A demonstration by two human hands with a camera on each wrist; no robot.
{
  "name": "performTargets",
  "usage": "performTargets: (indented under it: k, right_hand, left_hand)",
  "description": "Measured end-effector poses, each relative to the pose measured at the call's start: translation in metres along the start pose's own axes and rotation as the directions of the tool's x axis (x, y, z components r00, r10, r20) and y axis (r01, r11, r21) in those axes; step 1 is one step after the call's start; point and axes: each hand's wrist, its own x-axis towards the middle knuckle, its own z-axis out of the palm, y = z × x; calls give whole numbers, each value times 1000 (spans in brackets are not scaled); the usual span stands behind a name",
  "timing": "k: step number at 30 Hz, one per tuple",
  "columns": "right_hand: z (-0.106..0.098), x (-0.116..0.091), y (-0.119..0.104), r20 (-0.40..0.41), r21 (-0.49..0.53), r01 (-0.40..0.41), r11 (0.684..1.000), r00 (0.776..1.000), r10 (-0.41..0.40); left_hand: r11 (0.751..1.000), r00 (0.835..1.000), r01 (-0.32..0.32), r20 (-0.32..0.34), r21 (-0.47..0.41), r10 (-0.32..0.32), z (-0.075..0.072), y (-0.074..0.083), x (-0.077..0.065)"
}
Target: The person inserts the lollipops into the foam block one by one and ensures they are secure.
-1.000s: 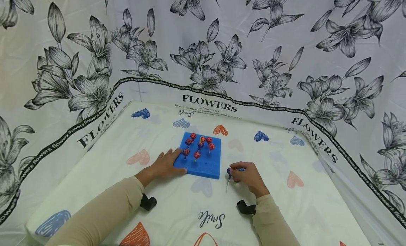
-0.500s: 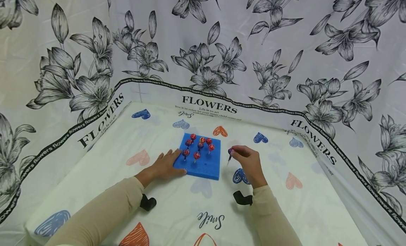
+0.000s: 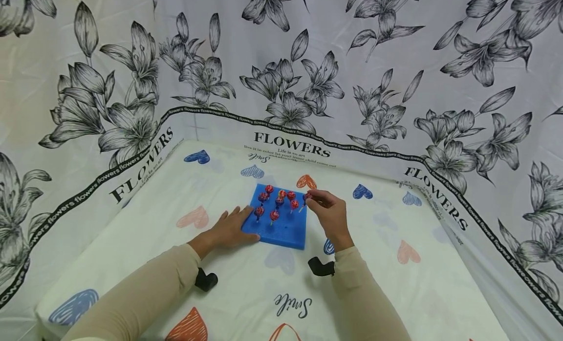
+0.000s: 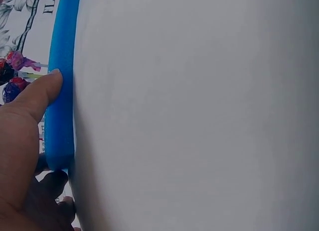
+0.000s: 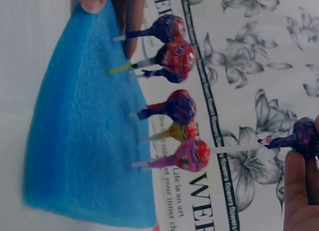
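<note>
A blue foam block (image 3: 286, 236) lies on the table with several wrapped lollipops (image 3: 274, 215) standing in it by their sticks. My left hand (image 3: 226, 229) rests at the block's left front corner, fingers spread and fairly straight. In the left wrist view its thumb (image 4: 45, 91) touches the foam's edge. My right hand (image 3: 331, 215) pinches a purple-wrapped lollipop (image 5: 305, 135) by its head, between thumb and fingers. Its bare white stick points down toward the right edge of the block. In the right wrist view the stick's tip appears near a pink-wrapped lollipop (image 5: 192, 156).
A white cloth (image 3: 369, 302) printed with hearts and lettering covers the table. Behind it hangs a white curtain (image 3: 290, 18) with black flower drawings. Black curved pieces (image 3: 321, 266) sit at both wrists.
My right hand has lifted the lollipop and carried it left and away from me, from beside the block to its right edge. The left hand has stayed on the foam block's corner.
</note>
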Motion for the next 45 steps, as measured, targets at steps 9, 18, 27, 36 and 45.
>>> performTargets:
  k: [9,18,27,36,45]
  right_hand:
    - [24,2,17,16,-17,25,1000,1000,-25]
    - [29,-4,28,47,-98,-57,994,997,62]
    - [30,-11,34,68,-136,-80,988,994,89]
    - [31,-16,43,86,-198,-82,977,991,101]
    - [34,-19,49,115,-285,-74,956,987,111]
  left_hand:
    - [1000,1000,19,8,-7,-19,0,2,-1]
    - [1000,1000,28,10,3,-28,0,1,0]
    - [999,999,37,8,6,-37,0,2,1]
    - [1000,1000,17,7,6,-17,-1,3,-2]
    - [1000,1000,25,11,12,-25,0,2,0]
